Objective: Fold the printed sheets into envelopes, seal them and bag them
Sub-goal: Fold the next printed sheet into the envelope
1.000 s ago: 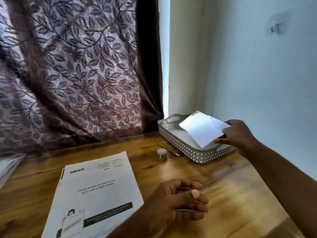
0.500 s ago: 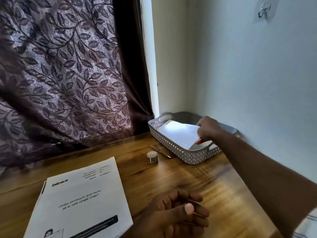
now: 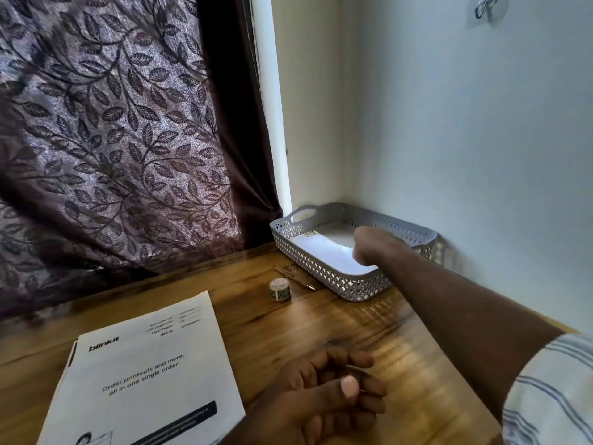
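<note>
Printed sheets [image 3: 144, 374], long axis front-to-back, just left of curled left hand [image 3: 321, 393], grip unclear; right hand [image 3: 372, 245], grip hidden, distant over envelope [image 3: 324, 248] in basket [image 3: 362, 281].

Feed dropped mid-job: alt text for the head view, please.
The right hand reaches into the grey basket in the wall corner, over a white envelope lying inside. The left hand rests on the wooden table beside the printed sheets, a small tape roll nearby.

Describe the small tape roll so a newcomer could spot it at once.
Find the grey basket in the table's far corner. Just left of it on the wood sits the tape roll. It is small, round and patterned, unlike the thin metal tool beside it.
</note>
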